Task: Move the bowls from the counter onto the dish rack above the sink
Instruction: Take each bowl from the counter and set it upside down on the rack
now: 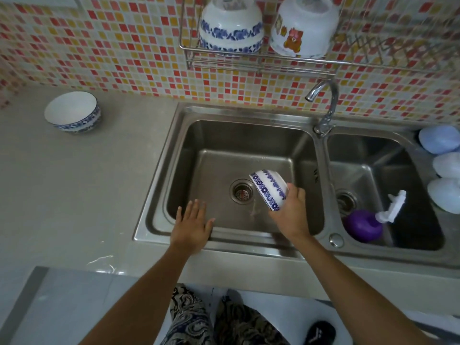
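My right hand [291, 212] grips a white bowl with a blue flower band [267, 189], tipped on its side over the left sink basin [179, 170]; a thin trickle of water falls from it. My left hand [193, 224] lies flat with fingers spread on the basin's front rim, holding nothing. A second blue-patterned bowl [72, 115] stands upright on the grey counter at the far left. On the wire dish rack [261, 62] on the wall above, a blue-banded bowl [231, 28] and a white bowl with a bear picture [302, 29] sit upside down.
A chrome faucet [326, 108] rises between the two basins. The right basin holds a purple bottle with a white sprayer [364, 225]. Three pale blue rounded objects [441, 165] sit at the right edge. The rack's right part [373, 46] carries no bowls.
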Demonstrator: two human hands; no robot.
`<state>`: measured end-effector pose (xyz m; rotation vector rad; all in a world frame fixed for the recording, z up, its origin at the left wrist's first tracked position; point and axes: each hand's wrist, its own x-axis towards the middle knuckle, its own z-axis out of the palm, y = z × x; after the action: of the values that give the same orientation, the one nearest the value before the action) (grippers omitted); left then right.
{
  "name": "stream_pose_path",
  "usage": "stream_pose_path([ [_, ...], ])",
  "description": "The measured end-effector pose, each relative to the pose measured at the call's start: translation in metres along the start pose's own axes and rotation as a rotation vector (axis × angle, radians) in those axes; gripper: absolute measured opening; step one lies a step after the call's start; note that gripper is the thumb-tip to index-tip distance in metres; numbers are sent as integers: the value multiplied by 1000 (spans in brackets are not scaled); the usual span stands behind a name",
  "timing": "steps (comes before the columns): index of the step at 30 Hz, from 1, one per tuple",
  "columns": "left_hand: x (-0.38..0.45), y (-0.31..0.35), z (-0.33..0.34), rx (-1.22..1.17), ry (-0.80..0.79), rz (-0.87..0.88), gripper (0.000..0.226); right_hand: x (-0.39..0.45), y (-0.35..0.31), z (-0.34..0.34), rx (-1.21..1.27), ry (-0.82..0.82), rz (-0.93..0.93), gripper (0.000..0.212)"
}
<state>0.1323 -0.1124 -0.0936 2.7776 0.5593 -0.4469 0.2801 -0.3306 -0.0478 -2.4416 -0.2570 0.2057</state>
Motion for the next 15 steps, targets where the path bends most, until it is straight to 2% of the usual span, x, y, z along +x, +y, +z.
stream_pose_path([
  [4, -1, 1, 0, -8, 29, 7, 86, -4, -2, 1, -171, 27, -185, 78],
  [10, -1, 2, 1, -11, 50, -10, 85, -10, -2, 3, -406, 8, -357, 75],
  [12, -1, 1, 2, -19, 56, -12, 86, -12, -4, 2, -372, 13, -343, 74],
  [15, -3, 2, -1, -48, 77, -1, 94, -10, -15, -7, -127, 43, -211, 78],
])
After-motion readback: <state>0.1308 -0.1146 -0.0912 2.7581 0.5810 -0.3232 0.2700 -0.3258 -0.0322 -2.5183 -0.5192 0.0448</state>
